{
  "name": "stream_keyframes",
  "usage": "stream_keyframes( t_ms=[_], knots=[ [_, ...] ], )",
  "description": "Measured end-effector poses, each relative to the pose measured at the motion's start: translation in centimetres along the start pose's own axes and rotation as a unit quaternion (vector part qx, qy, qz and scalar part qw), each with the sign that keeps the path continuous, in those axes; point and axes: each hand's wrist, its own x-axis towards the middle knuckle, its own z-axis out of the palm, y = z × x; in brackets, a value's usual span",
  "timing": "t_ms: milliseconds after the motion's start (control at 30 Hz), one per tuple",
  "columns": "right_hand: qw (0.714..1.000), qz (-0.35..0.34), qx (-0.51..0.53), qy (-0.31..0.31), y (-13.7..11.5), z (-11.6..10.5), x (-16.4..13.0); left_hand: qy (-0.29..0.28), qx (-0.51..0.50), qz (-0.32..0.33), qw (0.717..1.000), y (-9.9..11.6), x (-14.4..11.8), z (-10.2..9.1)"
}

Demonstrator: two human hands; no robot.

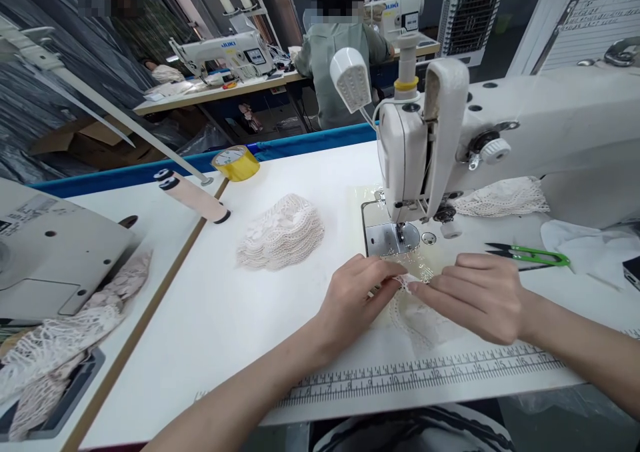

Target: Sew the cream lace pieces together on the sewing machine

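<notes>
White table (240, 319) fills the near view of a sewing workshop, with a printed ruler strip (425, 374) along its near edge and more machines and a seated person at the far benches. At the middle, both grips pinch one small lace piece (417, 305): the left hand (357, 299) clenches its left edge between thumb and fingertips, and the right hand (480, 295) holds the right edge the same way, so the lace lies flat on the table just near of the needle plate (393, 239) of the sewing machine (500, 152). The lace has not reached the presser foot. To do this step well, it seems wise to keep the edges of the lace aligned and taut between the two pinches, to slide it far-ward along the table rather than lift it, and to keep fingertips to either side of the needle line. Outward from the hands, green thread snips (537, 257) lie to the right, a heap of lace pieces (280, 233) sits to the left, and further lace (503, 197) rests behind the machine head. Far left stand a yellow tape roll (236, 163) and a pink thread cone (193, 197) lying on its side.
</notes>
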Motion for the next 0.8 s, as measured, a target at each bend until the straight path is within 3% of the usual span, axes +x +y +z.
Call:
stream_keyframes(
  t_ms=[100,167,200,300,333,367,400,467,533,633,800],
  knots=[
    [0.999,0.025,0.039,-0.016,0.0,-0.8,0.6,-0.024,-0.065,-0.053,0.996,0.4,0.3,-0.4],
    [0.978,0.117,0.154,-0.076,0.2,-1.8,1.5,-0.096,-0.155,-0.151,0.972,1.1,0.5,-0.9],
    [0.946,0.18,0.238,-0.126,0.4,-2.4,1.9,-0.156,-0.217,-0.21,0.94,1.6,0.7,-1.2],
    [0.763,0.331,0.469,-0.297,0.9,-3.6,3.0,-0.317,-0.375,-0.339,0.802,2.8,1.0,-1.8],
    [0.717,0.363,0.497,-0.327,1.1,-3.6,3.1,-0.334,-0.384,-0.349,0.787,2.9,1.0,-1.7],
    [0.696,0.389,0.5,-0.339,1.3,-3.4,3.1,-0.329,-0.359,-0.343,0.803,2.8,1.0,-1.5],
    [0.702,0.407,0.478,-0.335,1.4,-2.9,3.0,-0.307,-0.3,-0.321,0.844,2.6,1.0,-1.2],
    [0.761,0.422,0.388,-0.305,1.7,-1.4,2.5,-0.243,-0.123,-0.248,0.93,1.7,0.8,-0.3],
    [0.825,0.406,0.283,-0.272,1.8,0.2,1.9,-0.184,0.034,-0.175,0.967,0.7,0.5,0.5],
    [0.873,0.382,0.192,-0.236,1.8,1.8,1.3,-0.116,0.148,-0.079,0.979,-0.4,0.1,1.3],
    [0.902,0.355,0.133,-0.207,2.0,2.3,0.8,-0.044,0.237,0.125,0.962,-0.5,-0.6,1.5]
  ],
)
